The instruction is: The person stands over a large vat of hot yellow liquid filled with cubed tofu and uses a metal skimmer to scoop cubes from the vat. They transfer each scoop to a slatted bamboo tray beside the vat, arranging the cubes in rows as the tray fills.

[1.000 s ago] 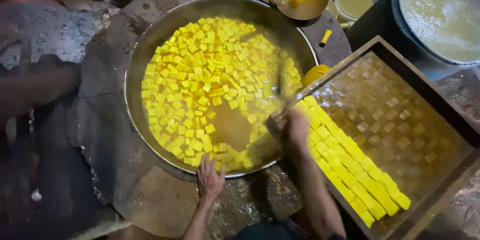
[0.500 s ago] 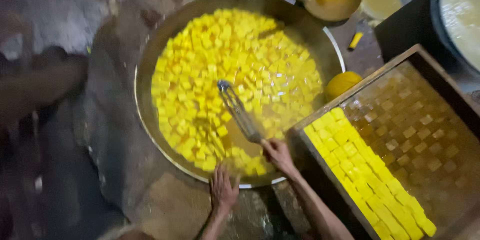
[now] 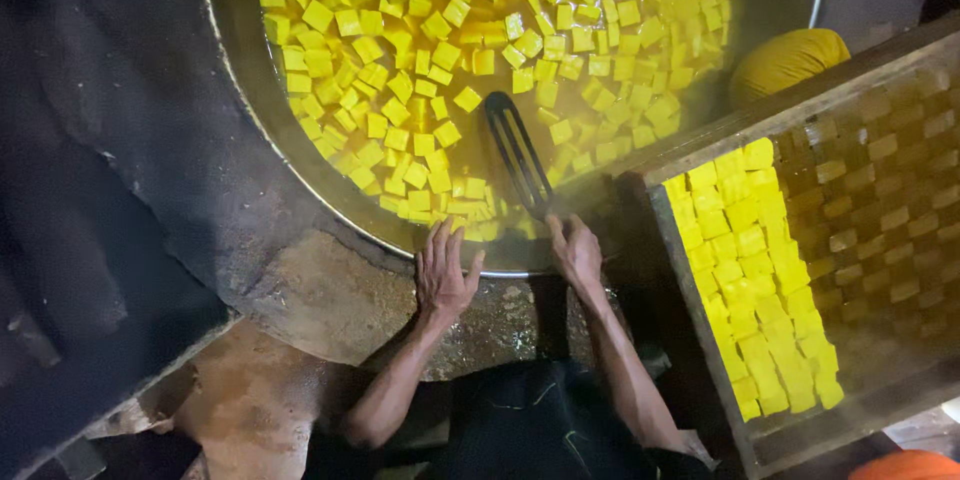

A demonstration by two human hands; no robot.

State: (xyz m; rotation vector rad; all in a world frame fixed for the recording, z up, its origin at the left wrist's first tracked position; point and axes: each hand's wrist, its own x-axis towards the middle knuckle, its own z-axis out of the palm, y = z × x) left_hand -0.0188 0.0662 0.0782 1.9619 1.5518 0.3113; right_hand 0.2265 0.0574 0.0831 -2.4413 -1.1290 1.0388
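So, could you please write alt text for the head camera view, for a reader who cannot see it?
A person's right hand holds a dark slotted spatula in a large metal pan of yellow cubes in yellow liquid, while the left hand rests flat on the pan's rim. At right, a wooden tray holds rows of yellow cubes.

**Around the wooden tray**

A wooden tray (image 3: 690, 270) sits at the right, rows of bright yellow cubes (image 3: 760, 280) lined along its left side, darker brownish cubes (image 3: 880, 190) filling its right part. Just above its top edge, a rounded yellow cloth bundle (image 3: 785, 60). Left of the tray, a rough stained stone surround (image 3: 330, 300), darkening further left.
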